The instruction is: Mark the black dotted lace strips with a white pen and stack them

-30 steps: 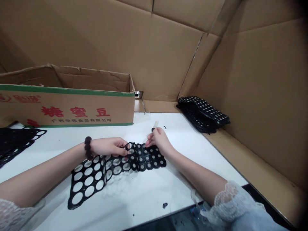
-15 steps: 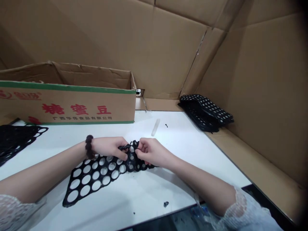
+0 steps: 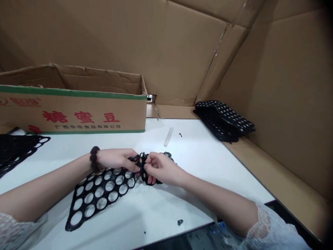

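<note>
A black sheet with rows of round holes (image 3: 100,191) lies slantwise on the white table, its wide end toward me on the left. My left hand (image 3: 118,160) is closed on the sheet's gathered middle, thumb on top. Just beside it, my right hand (image 3: 162,168) pinches the bunched black material, fingertips curled in. Between the two hands the sheet is squeezed narrow and crumpled. Some of its far part shows behind my right hand. The fingertips under the folds are partly hidden.
A cardboard box (image 3: 93,114) with green edges and red lettering stands at the back left. More black holed sheets (image 3: 18,149) lie at the left edge. A dotted black stack (image 3: 223,119) rests at the back right. A clear strip (image 3: 168,136) and black scraps (image 3: 180,222) dot the table (image 3: 203,166).
My hands have squeezed the sheet's middle tighter, and my right hand has shifted slightly left. Its bunched part is narrower, and more of the far end shows behind my right hand.
</note>
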`<state>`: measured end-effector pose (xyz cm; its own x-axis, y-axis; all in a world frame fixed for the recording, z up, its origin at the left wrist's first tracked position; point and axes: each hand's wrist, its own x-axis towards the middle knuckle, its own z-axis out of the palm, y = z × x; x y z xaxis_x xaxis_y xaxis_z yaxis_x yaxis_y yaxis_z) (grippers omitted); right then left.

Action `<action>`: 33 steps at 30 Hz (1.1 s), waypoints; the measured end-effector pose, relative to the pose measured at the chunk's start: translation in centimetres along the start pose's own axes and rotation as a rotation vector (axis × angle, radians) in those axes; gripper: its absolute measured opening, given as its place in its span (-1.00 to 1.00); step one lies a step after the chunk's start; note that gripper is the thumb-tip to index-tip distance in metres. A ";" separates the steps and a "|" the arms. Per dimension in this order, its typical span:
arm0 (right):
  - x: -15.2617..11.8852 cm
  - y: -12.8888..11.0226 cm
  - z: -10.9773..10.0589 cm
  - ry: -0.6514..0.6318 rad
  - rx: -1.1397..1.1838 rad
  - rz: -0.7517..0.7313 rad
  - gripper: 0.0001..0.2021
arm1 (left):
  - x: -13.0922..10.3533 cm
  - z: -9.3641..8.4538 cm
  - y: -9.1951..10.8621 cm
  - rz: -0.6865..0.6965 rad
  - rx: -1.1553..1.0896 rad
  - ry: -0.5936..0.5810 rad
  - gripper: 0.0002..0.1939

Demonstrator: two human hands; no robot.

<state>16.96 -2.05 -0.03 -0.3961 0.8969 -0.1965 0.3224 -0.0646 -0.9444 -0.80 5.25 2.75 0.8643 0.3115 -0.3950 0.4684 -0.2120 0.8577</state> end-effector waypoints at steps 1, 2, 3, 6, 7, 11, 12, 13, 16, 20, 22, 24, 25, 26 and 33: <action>0.1 0.0 -0.2 -0.009 0.039 0.027 -0.93 | -0.1 0.0 0.0 0.007 -0.001 -0.011 -0.81; 0.3 0.0 -0.5 0.005 0.080 0.050 -0.95 | -0.2 -0.1 0.1 0.008 -0.004 -0.016 -0.80; 0.5 0.1 -0.7 0.034 0.122 0.068 -0.96 | -0.3 -0.1 0.1 0.001 -0.008 -0.017 -0.78; 1.2 0.3 -1.1 0.150 0.241 0.084 -0.93 | -0.6 -0.2 0.2 -0.072 -0.055 -0.024 -0.71; 1.4 0.3 -1.0 0.181 0.268 0.080 -0.92 | -0.6 -0.2 0.2 -0.091 -0.079 -0.029 -0.70; 1.7 0.2 -1.3 0.306 0.291 -0.013 -0.92 | -0.6 -0.2 -0.2 -0.069 -0.216 -0.031 -0.75; 1.6 0.0 -1.7 0.373 0.299 -0.071 -0.92 | -0.5 -0.1 -0.4 -0.061 -0.260 -0.042 -0.78; 1.3 -0.5 -2.3 0.460 0.307 -0.146 -0.91 | -0.5 0.0 -0.6 -0.057 -0.308 -0.045 -0.81; 0.5 -3.3 -4.5 0.765 0.267 -0.440 -0.89 | -0.1 0.3 -1.2 -0.075 -0.433 -0.002 -0.86; 2.6 -9.1 -6.5 0.848 -0.109 -0.665 -0.87 | 0.3 0.4 -1.2 -0.128 -0.466 0.056 -0.83; 5.9 -11.9 -6.9 0.840 -0.284 -0.705 -0.83 | 0.3 0.5 -1.2 -0.120 -0.496 0.102 -0.82; 9.8 -14.0 -7.2 0.790 -0.474 -0.667 -0.82 | 0.3 0.5 -1.2 -0.105 -0.552 0.144 -0.79; 11.5 -14.7 -7.4 0.763 -0.565 -0.600 -0.83 | 0.3 0.5 -1.3 -0.099 -0.587 0.146 -0.78; 12.8 -15.2 -7.6 0.728 -0.640 -0.511 -0.83 | 0.3 0.4 -1.4 -0.093 -0.626 0.132 -0.78; 9.4 -10.2 -7.4 0.708 -0.778 -0.700 -0.73 | 0.0 -0.2 -2.1 0.019 -0.482 -0.010 -0.72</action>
<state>16.30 10.25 9.69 -0.2180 0.6875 0.6927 0.7447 0.5759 -0.3373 -1.82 5.88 1.02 0.8746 0.3026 -0.3788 0.3160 0.2369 0.9187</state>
